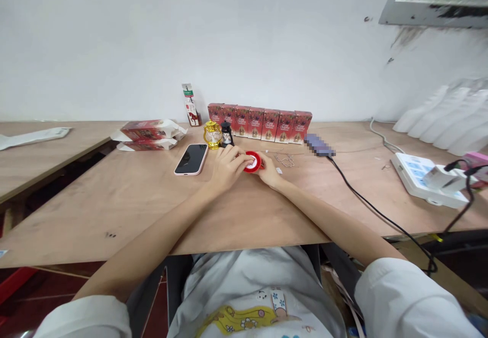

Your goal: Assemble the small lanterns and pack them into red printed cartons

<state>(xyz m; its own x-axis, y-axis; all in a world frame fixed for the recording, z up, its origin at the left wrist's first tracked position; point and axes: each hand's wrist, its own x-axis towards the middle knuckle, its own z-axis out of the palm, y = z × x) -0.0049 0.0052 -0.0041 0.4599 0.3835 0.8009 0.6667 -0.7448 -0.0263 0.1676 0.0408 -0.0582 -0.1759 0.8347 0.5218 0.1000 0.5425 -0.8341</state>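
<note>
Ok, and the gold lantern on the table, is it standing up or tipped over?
Upright: the gold lantern stands on its base with its cap on top, beside the black lantern, beyond the left hand.

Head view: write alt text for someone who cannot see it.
A person's right hand grips a round red object with a white centre, touched by the left hand, over a brown wooden table. Behind stand a gold lantern, a black lantern and a row of red printed boxes.
</note>
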